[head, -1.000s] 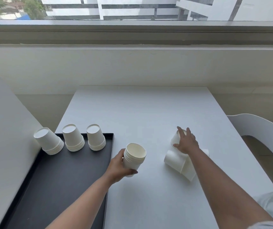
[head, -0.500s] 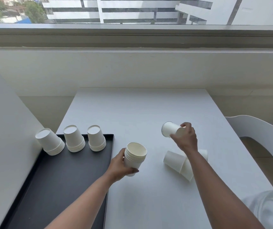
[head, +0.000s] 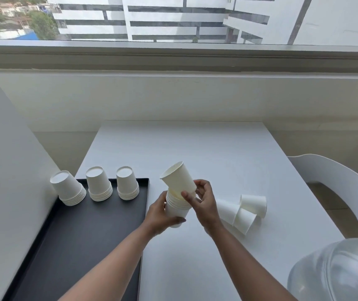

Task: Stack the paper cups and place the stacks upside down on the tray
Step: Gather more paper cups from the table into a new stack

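Note:
My left hand grips an upright stack of white paper cups over the white table, just right of the black tray. A single paper cup is pinched in my right hand, tilted, with its lower end at the mouth of that stack. Three upside-down cup stacks stand along the tray's far edge: left, middle and right. Three loose cups lie on their sides on the table to the right of my hands.
A white wall panel borders the tray on the left. At the right stands a white chair, and a clear plastic dome sits at the lower right corner. The table ends below a window ledge.
My right hand lifted one cup off the loose pile and carried it left to the stack in my left hand. The left hand rose slightly.

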A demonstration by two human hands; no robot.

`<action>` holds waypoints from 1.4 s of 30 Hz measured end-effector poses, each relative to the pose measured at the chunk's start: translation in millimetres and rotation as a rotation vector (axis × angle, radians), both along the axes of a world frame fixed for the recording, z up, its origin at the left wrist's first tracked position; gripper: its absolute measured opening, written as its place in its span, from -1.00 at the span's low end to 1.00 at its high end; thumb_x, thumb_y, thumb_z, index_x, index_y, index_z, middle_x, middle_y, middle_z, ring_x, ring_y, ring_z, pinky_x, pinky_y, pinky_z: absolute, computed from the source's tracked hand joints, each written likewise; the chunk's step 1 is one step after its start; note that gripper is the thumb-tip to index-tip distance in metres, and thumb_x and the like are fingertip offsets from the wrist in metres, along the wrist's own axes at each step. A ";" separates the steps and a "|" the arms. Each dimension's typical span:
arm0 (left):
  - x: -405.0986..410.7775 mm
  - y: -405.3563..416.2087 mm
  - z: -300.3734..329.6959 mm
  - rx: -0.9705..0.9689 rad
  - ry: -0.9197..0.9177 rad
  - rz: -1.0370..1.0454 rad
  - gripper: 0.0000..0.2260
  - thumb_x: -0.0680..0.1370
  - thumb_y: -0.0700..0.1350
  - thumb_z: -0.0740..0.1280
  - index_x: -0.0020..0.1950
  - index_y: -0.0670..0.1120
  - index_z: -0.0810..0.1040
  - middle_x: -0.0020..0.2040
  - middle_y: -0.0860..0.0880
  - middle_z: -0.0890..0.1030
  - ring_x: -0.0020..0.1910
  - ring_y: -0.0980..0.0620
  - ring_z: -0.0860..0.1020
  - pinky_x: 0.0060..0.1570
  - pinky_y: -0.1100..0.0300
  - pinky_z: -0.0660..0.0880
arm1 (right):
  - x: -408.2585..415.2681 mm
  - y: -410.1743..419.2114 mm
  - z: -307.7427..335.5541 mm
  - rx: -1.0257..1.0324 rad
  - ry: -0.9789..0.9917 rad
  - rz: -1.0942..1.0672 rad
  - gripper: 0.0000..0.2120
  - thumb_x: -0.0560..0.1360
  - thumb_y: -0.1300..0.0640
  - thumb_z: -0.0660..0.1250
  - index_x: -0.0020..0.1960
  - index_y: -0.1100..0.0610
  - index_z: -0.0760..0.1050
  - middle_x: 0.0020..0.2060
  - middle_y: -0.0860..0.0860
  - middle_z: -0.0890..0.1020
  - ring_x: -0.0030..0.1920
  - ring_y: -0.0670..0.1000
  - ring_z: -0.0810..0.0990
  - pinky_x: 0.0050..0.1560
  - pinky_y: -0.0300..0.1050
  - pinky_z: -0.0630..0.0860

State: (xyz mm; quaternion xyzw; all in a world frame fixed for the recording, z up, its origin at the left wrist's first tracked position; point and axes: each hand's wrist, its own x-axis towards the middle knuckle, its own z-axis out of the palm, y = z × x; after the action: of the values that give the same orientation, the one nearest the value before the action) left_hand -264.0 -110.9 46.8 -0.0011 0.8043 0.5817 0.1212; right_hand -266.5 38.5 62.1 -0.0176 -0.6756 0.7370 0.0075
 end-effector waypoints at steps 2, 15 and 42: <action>0.8 -4.3 1.5 -0.024 0.025 -0.005 -0.39 0.26 -0.26 0.55 0.15 0.15 0.38 0.02 0.02 0.56 -0.03 0.07 0.51 -0.23 0.27 0.52 | 3.9 0.1 -0.2 0.055 0.025 0.033 -0.61 0.34 0.18 0.49 0.05 0.02 0.38 -0.03 -0.09 0.56 0.10 -0.06 0.55 0.10 -0.17 0.53; 8.4 -8.0 4.8 -0.071 0.040 -0.057 -0.44 0.28 -0.27 0.52 0.19 0.02 0.41 0.01 0.00 0.57 -0.04 0.07 0.51 -0.29 0.33 0.51 | 6.4 -6.2 29.1 0.333 0.197 0.089 -0.31 0.22 -0.14 0.44 0.28 -0.25 0.24 0.18 -0.26 0.49 0.13 -0.25 0.51 0.08 -0.41 0.43; 39.4 -57.4 7.3 0.148 0.104 0.235 -0.36 0.25 -0.42 0.51 0.20 0.05 0.41 -0.03 0.12 0.57 -0.05 0.16 0.52 -0.23 0.46 0.49 | 28.5 -53.9 8.0 -0.285 -0.611 0.494 -0.20 0.09 -0.23 0.44 0.27 0.06 0.41 0.06 0.13 0.53 0.05 0.10 0.55 0.11 0.05 0.54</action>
State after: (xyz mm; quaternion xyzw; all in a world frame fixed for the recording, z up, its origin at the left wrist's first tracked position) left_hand -224.6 -168.3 54.1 -0.0561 0.7587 0.6489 0.0102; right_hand -238.0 -15.4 70.1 -0.0737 -0.5221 0.7636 -0.3728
